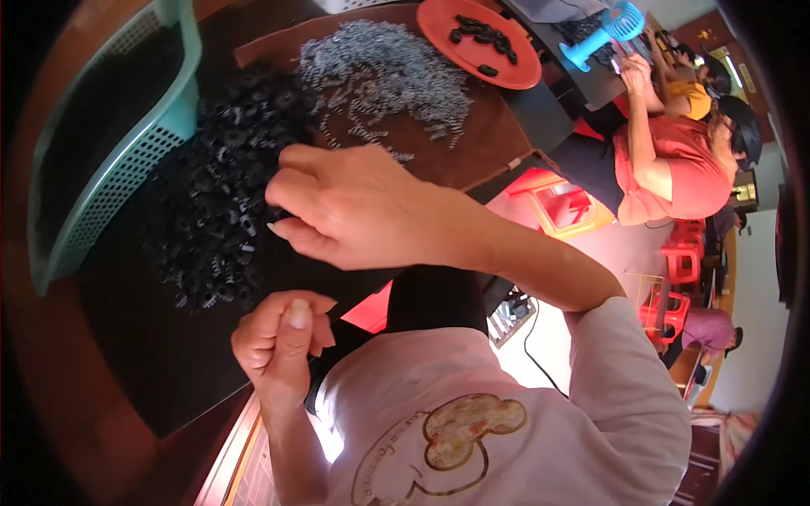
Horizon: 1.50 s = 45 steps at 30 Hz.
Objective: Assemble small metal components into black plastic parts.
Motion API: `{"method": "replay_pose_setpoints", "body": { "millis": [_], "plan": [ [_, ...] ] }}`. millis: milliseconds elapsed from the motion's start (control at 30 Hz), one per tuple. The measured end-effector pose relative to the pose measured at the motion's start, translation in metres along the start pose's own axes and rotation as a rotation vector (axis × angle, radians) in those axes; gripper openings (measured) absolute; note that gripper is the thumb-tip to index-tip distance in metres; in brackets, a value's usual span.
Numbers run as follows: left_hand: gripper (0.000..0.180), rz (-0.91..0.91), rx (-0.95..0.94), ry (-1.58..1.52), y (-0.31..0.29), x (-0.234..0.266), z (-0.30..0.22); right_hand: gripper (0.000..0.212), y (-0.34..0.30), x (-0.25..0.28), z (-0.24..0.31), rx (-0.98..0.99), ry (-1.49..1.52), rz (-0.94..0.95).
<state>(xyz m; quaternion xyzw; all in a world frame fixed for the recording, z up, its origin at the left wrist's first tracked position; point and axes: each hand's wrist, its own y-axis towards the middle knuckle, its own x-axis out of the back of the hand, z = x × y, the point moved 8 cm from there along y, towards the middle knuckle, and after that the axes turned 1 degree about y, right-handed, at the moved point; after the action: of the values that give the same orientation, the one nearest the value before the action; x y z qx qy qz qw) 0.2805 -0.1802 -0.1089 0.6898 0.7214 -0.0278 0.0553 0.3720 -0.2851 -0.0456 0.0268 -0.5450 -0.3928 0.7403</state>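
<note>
My right hand (342, 207) reaches across to the edge of a heap of small black plastic parts (228, 160), its fingers curled in. Whatever sits between those fingertips, if anything, is hidden. Lower down, close to my body, my left hand (283, 337) is closed with the thumb pressed on the bent fingers; I cannot make out anything inside it. Some small metal springs lie among the black parts. Beyond my right hand, a large spread of silvery springs (380, 72) covers a brown sheet (498, 139).
A green perforated basket (126, 198) stands tilted at the left, against the heap. At the back, an orange plate (527, 72) carries several black pieces, with a blue fan (603, 34) beyond. People sit at the right, one in a red shirt (675, 169), near red stools (561, 202).
</note>
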Motion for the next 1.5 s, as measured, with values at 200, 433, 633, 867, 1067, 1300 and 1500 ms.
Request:
{"method": "replay_pose_setpoints", "body": {
  "millis": [200, 433, 633, 867, 1067, 1300, 1500],
  "plan": [
    [0.035, -0.071, -0.011, -0.017, -0.004, 0.006, 0.005, 0.017, -0.027, 0.02, 0.017, 0.027, 0.274, -0.088],
    [0.048, -0.063, -0.065, -0.058, -0.003, -0.006, 0.001, 0.014, -0.043, 0.022, 0.031, 0.07, 0.369, -0.043],
    [0.042, -0.039, -0.071, -0.044, -0.006, -0.003, 0.004, 0.017, -0.048, 0.012, 0.041, 0.075, 0.492, -0.054],
    [0.033, -0.03, -0.051, -0.029, -0.004, -0.003, 0.004, 0.016, -0.063, 0.032, 0.019, -0.026, 0.396, 0.034],
    [0.033, -0.038, -0.071, -0.042, -0.005, -0.005, -0.002, 0.014, -0.1, 0.104, -0.071, -0.197, -0.082, -0.022],
    [0.034, -0.037, -0.054, -0.021, -0.003, -0.005, 0.002, 0.01, -0.093, 0.084, -0.084, -0.136, -0.4, 0.329],
    [0.034, -0.068, -0.044, -0.028, -0.005, -0.004, 0.002, 0.007, -0.091, 0.086, -0.089, -0.124, -0.386, 0.26]
  ]
}}
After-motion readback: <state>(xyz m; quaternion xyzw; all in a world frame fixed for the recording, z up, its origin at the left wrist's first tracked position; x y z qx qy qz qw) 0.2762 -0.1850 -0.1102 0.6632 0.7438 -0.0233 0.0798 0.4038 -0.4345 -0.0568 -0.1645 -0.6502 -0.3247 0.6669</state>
